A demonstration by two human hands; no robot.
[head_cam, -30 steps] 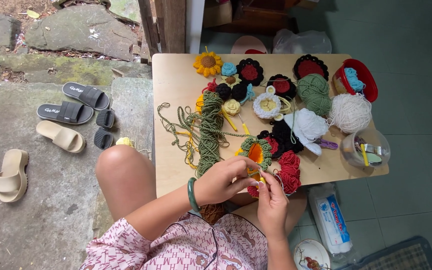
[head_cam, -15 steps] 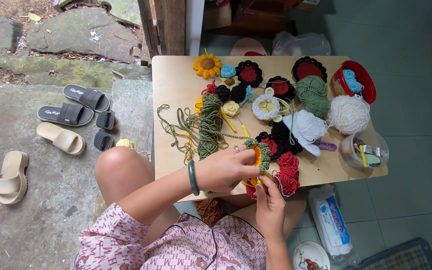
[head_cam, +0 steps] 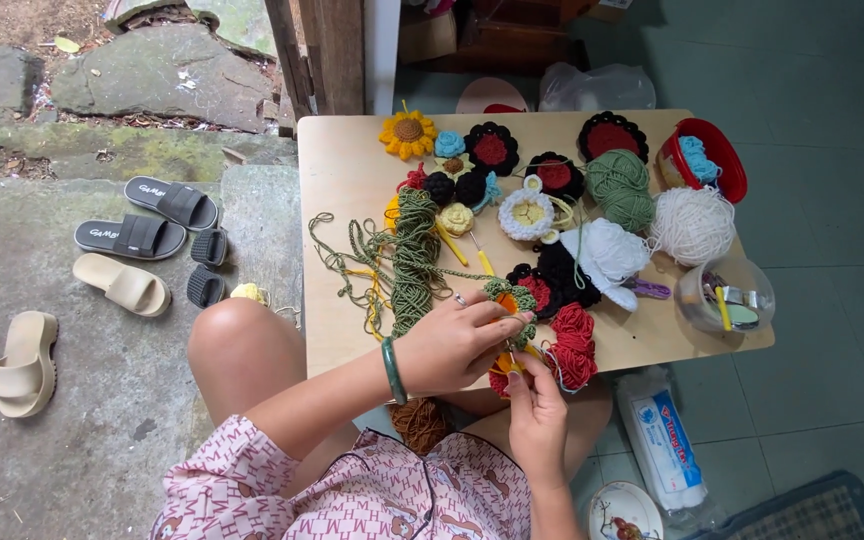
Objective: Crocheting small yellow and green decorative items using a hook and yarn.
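- Pinching the green-orange crochet piece (head_cam: pixel 508 300) with our left hand (head_cam: pixel 452 345) fingers at the counter (head_cam: pixel 342 170) edge, steadying it.
- Right hand (head_cam: pixel 537 420) fingers pressed together on the piece's lower edge; green cord bundle (head_cam: pixel 414 255) lies alongside, within reach.

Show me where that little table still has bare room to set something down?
The table is bare at its far left corner, beside the sunflower, and along the near left edge below the green cords. The middle and right are crowded with crochet flowers and yarn balls.

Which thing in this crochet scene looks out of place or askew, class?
The beige sandals: one lies beside the black pair, while its mate sits apart, turned another way. Loose green cord also sprawls tangled across the table.
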